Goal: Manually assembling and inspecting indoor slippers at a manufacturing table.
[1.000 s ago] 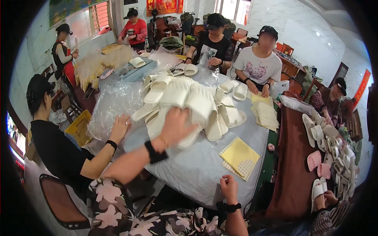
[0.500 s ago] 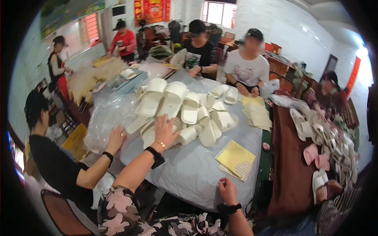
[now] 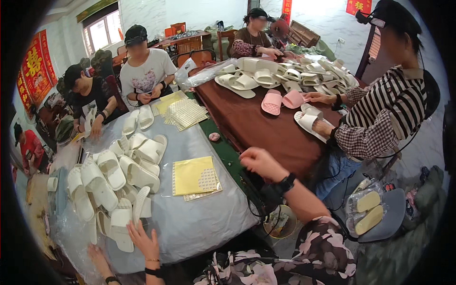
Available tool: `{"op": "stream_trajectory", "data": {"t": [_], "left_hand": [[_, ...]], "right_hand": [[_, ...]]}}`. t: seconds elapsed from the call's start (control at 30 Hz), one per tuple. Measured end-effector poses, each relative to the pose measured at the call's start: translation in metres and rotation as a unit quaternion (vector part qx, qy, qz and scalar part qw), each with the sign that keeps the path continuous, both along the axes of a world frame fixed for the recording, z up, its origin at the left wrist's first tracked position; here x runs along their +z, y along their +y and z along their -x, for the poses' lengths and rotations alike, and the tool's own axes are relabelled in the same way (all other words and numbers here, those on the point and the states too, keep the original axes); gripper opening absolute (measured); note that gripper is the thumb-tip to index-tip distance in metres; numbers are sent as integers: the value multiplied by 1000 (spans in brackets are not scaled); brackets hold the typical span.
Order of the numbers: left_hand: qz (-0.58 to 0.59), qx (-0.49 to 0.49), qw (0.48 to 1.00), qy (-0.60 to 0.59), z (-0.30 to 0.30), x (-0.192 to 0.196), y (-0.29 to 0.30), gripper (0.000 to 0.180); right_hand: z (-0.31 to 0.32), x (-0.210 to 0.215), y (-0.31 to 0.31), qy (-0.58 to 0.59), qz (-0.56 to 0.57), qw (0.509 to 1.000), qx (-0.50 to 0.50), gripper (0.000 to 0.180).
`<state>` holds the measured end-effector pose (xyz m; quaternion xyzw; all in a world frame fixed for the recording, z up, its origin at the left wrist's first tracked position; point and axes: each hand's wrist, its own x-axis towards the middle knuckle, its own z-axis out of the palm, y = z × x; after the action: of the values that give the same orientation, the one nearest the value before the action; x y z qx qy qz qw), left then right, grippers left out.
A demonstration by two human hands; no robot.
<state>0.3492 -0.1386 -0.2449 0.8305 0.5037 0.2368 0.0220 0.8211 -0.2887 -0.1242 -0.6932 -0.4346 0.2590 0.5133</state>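
Observation:
My left hand point(image 3: 145, 241) is at the near edge of the grey-covered table, fingers spread. Its fingertips touch or nearly touch a white slipper point(image 3: 138, 205) standing on its side against the pile. Several other white slippers point(image 3: 99, 184) lie heaped beyond it, some overlapping. A co-worker's hand point(image 3: 99, 260) rests at the table edge just left of mine. My right hand point(image 3: 261, 162) hovers over the gap between the two tables, its fingers curled in, and I see nothing in them. Between my hands lies a yellow sheet point(image 3: 192, 176) on top of sticker sheets.
A brown-covered table point(image 3: 232, 118) to the right bears more white slippers point(image 3: 304, 73) and a pink pair point(image 3: 272, 102). A co-worker in stripes point(image 3: 389, 114) handles a white slipper there. A chair point(image 3: 387, 216) with bagged yellow slippers and a bin point(image 3: 280, 221) stand near right.
The view has turned to the right. My left hand has gone from the top of the pile to its near edge. My right hand has risen and reached forward from the table's near corner.

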Motion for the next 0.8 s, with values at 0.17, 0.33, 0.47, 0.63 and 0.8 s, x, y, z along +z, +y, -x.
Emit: {"op": "stream_trajectory", "data": {"t": [0.17,0.33,0.47,0.63,0.8], "left_hand": [[23,-14,999,-19,0,-23,-34,63],[54,-6,998,-40,-2,-39,-43,60],[63,-21,996,-60,-8,-51,-52,59],[52,-13,998,-25,-12,-53,-58,57],[51,-11,999,-11,-19,-47,-58,55]], "right_hand": [[-121,-9,-6,-155,57,974,-154,33],[-185,-38,9,-298,156,925,-179,53],[-188,-35,28,-330,255,900,-129,65],[-139,-9,39,-379,341,849,-143,34],[-153,14,42,-452,158,835,-272,29]]}}
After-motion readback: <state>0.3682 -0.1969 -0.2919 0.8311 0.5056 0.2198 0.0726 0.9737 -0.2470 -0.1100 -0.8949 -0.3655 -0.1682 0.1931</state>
